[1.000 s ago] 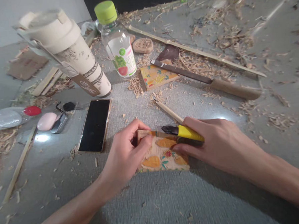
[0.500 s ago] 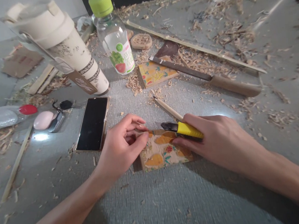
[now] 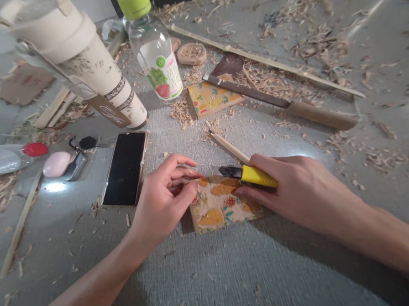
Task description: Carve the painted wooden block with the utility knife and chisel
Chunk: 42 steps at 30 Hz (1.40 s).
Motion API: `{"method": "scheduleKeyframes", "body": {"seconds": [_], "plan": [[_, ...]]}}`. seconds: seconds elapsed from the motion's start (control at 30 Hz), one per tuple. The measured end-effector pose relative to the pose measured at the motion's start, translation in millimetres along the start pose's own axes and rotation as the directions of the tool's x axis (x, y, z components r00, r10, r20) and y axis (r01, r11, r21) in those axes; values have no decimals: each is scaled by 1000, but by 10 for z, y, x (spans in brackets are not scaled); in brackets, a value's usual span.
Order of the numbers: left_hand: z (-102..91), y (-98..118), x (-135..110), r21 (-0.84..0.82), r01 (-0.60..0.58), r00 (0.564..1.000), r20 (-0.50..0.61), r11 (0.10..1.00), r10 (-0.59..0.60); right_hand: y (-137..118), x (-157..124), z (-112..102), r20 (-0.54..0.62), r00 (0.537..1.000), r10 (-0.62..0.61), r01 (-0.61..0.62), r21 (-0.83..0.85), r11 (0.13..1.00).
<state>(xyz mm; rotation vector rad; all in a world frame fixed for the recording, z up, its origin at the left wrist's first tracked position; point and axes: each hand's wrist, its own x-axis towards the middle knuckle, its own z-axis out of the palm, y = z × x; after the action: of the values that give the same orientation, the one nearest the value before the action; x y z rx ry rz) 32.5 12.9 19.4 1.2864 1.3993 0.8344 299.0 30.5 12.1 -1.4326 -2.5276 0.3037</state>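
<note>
A small wooden board, painted with orange shapes, a red flower and green leaves, lies flat on the grey cloth-like surface. At its far left corner my left hand has curled fingers, with the thumb on the left edge and fingertips at the far edge. My right hand grips a yellow and black utility knife over the board's right side, its tip pointing left. Just beyond that hand is a wooden pencil, its rear end hidden behind the hand.
Behind are a second painted board, a long-bladed tool with a wooden handle and a thin strip. A phone, tumbler and bottle stand or lie left. Wood shavings are scattered about.
My left thumb has shifted slightly left, from the board's face towards its edge. The right hand and knife stay nearly still; the view has shifted a little.
</note>
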Motion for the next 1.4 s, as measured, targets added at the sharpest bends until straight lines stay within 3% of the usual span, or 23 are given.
{"method": "scheduleKeyframes", "body": {"seconds": [0.53, 1.4], "plan": [[-42, -12, -22, -13, -41, 997, 65, 999, 41, 39, -19, 21, 11, 1000, 8, -8, 3, 1000], [-23, -22, -6, -66, -41, 998, 37, 997, 43, 27, -17, 4, 30, 999, 27, -27, 10, 1000]]}}
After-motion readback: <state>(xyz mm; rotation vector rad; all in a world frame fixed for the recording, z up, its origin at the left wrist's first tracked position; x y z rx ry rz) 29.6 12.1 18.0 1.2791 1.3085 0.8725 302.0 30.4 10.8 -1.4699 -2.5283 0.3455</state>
